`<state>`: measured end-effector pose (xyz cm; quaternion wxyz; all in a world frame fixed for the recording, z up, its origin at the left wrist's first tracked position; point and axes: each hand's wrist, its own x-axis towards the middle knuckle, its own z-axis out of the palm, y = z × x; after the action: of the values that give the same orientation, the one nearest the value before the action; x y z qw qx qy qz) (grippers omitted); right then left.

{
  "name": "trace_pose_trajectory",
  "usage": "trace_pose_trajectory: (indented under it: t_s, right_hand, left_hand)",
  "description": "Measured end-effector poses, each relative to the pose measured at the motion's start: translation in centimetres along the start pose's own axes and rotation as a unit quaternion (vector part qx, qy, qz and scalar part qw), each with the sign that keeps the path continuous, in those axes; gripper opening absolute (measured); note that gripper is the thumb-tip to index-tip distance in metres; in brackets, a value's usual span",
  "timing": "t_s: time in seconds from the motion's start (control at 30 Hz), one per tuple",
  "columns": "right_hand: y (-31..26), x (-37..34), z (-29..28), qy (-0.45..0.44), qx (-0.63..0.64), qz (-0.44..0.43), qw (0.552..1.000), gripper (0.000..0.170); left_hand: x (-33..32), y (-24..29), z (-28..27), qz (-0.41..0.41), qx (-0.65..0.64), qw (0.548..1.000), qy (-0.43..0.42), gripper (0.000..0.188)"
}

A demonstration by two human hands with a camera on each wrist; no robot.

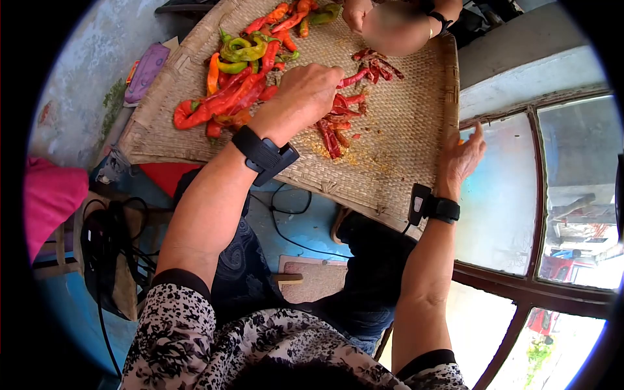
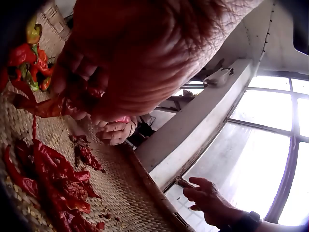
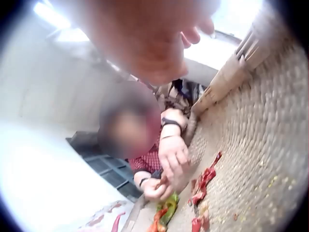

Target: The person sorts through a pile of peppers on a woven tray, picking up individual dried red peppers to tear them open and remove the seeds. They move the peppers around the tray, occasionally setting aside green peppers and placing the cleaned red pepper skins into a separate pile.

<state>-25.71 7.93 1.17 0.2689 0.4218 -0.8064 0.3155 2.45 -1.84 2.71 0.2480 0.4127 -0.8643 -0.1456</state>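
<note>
My left hand is over the middle of a woven tray, its fingers curled round a red pepper. In the left wrist view the hand pinches a wrinkled red piece above torn dark-red peppers. Those torn peppers lie below the hand in the head view, with pale seeds around them. My right hand is at the tray's right rim, fingers loosely spread; a small orange spot shows beside it, unclear what. The right wrist view shows this hand blurred, with no object visible in it.
Whole red, orange and green peppers are heaped on the tray's left. Across the tray another person's hands are near its far edge. A framed window stands on the right. Black cables trail over the blue floor.
</note>
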Motion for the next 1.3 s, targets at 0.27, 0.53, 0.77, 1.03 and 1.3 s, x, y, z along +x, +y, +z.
trace_pose_trajectory:
  t_s: [0.27, 0.53, 0.77, 1.03, 1.3]
  right_hand:
    - [-10.2, -5.8, 4.1, -0.284, 0.148, -0.310, 0.895, 0.053]
    - [-11.8, -6.2, 5.1, -0.374, 0.106, -0.304, 0.870, 0.046]
    - [-9.9, -4.7, 3.8, -0.392, 0.281, -0.111, 0.869, 0.037]
    - [-6.8, -3.5, 2.3, -0.401, 0.363, 0.028, 0.841, 0.021]
    - [-5.2, -1.4, -0.6, -0.357, 0.496, 0.157, 0.776, 0.017]
  left_hand:
    - [0.3, -0.5, 0.6, 0.003, 0.014, 1.000, 0.006, 0.015]
    - [0.1, -0.6, 0.6, 0.005, 0.028, 1.000, -0.002, 0.015]
    - [-0.4, -1.1, 0.4, 0.020, 0.026, 0.999, 0.012, 0.013]
    - [0.0, -0.4, 1.0, 0.026, 0.035, 0.999, -0.011, 0.015]
    - [0.0, 0.0, 1.1, 0.034, 0.041, 0.998, -0.032, 0.016]
